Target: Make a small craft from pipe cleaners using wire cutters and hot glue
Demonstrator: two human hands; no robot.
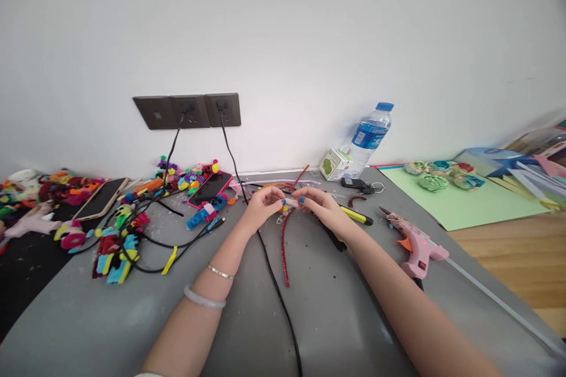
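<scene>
My left hand (pixel 266 205) and my right hand (pixel 319 207) meet over the middle of the grey table. Between their fingertips is a small pale pink piece (pixel 290 202), pinched at both ends; its exact kind is too small to tell. Just beneath it sit small yellow and clear bits, partly hidden by the fingers. A red glittery pipe cleaner (pixel 284 253) trails from under the hands toward me. Behind the fingers lie an orange strip and a lilac pipe cleaner (pixel 283 181). Beside my right hand are yellow-and-black handled pliers (pixel 357 214), partly covered by that hand.
On the right rests a pink glue gun (pixel 418 244) with a long glue stick. Behind it are green paper (pixel 460 212), a water bottle (pixel 370 136), a small box (pixel 335 164) and keys (pixel 359 185). Leftward lie phones, colourful pipe-cleaner figures (pixel 115 253) and black cables (pixel 278 288).
</scene>
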